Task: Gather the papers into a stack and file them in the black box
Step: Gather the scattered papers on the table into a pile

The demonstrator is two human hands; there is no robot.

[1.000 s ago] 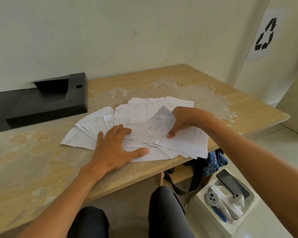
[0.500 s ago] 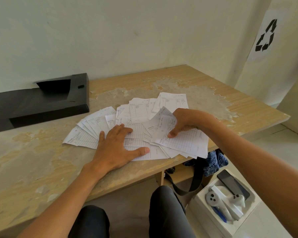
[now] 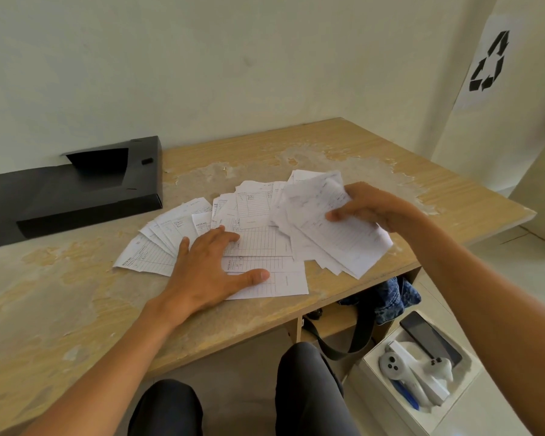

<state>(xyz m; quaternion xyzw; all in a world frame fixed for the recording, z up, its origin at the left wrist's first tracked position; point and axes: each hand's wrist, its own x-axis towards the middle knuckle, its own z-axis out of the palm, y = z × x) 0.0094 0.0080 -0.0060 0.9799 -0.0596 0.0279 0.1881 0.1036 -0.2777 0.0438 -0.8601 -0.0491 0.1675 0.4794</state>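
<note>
Head view: the right hand (image 3: 370, 212) is closed on a loose bundle of papers (image 3: 331, 234), raised off the desk (image 3: 390, 158), sheets sagging unevenly below the grip. The left hand (image 3: 208, 265) lies flat, fingers spread, pressing the fanned sheets (image 3: 170, 234) just left of that bundle; it grips nothing. The black box (image 3: 76, 190) sits open, well to the left of both hands, against the wall. Risk noted: the bundle is unsquared, so lower sheets may slip from the pinch and drop past the desk edge. The fan under the left palm could crease or scatter if dragged.
</note>
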